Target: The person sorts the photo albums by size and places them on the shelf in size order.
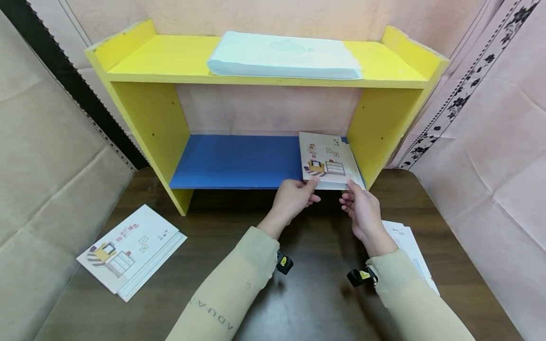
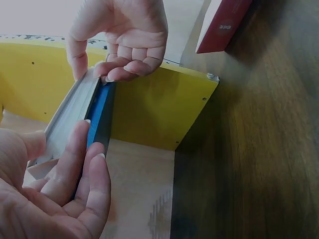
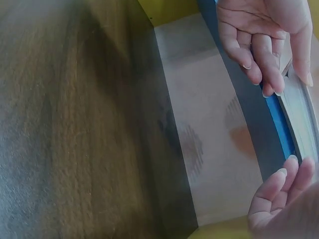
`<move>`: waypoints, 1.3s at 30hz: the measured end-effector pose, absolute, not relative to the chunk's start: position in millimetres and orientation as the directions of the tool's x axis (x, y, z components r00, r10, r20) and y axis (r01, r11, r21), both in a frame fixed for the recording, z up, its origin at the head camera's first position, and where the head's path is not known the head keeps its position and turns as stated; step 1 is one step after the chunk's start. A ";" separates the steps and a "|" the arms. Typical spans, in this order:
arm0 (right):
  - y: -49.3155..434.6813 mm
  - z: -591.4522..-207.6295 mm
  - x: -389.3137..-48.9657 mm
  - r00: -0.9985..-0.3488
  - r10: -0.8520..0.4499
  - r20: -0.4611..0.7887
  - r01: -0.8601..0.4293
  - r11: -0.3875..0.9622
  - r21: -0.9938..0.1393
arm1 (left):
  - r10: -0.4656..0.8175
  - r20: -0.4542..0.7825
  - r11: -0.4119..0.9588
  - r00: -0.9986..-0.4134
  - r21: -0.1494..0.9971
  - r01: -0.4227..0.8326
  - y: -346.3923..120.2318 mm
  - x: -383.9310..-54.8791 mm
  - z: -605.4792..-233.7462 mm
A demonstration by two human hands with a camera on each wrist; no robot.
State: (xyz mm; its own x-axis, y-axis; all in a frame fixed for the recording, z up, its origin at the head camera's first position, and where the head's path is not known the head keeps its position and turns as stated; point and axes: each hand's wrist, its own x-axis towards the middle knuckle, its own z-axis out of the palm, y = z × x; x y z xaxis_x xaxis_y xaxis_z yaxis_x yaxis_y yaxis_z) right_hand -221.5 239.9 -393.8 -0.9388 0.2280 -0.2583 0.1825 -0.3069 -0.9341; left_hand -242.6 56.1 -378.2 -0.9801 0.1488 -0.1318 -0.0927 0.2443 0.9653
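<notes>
A pale book (image 1: 326,154) with a drawing of a yellow building on its cover lies at the right end of the blue shelf (image 1: 239,161), at a slight slant. A second cover edge shows beneath it. My left hand (image 1: 294,196) pinches its near left corner, thumb on the cover and fingers at the underside. At the near right corner my right hand (image 1: 362,213) grips it the same way. The left wrist view shows thick page edges (image 2: 75,112) between the two hands, right over the blue shelf board (image 2: 101,109).
The yellow bookcase (image 1: 264,81) stands on a dark wooden table (image 1: 294,293). A light blue folded bundle (image 1: 286,57) lies on its top. Matching books (image 1: 132,253) rest on the table at left; more white books (image 1: 411,251) lie partly behind the right forearm. Cloth hangs on the sides.
</notes>
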 end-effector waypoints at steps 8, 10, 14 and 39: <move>243.1 -389.5 -225.0 -0.915 0.245 -0.320 0.255 -0.263 -0.930 | 0.103 -0.147 0.190 -0.984 0.974 -0.126 62.8 -245.4 -379.2; 242.5 -386.9 -225.2 -0.911 0.243 -0.334 0.270 -0.263 -0.926 | 0.088 -0.142 0.175 -0.986 0.977 -0.125 63.9 -245.2 -379.1; 242.3 -385.8 -222.3 -0.911 0.212 -0.353 0.299 -0.249 -0.921 | 0.083 -0.119 0.180 -0.989 0.978 -0.102 64.1 -240.3 -384.2; 332.1 -425.0 -141.9 -0.970 0.220 -0.102 0.219 0.618 -0.755 | 0.296 -0.232 0.200 -0.927 0.964 -0.177 58.2 -144.6 -442.1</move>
State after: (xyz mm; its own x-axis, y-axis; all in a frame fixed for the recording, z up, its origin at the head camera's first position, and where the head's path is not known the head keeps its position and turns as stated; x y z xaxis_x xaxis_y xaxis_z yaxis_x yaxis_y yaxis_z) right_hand -141.9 332.1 -425.0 -0.9701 0.2203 -0.1017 0.2194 0.6179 -0.7550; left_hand -144.6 58.2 -442.1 -0.9267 0.2957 -0.2319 -0.1773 0.2002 0.9636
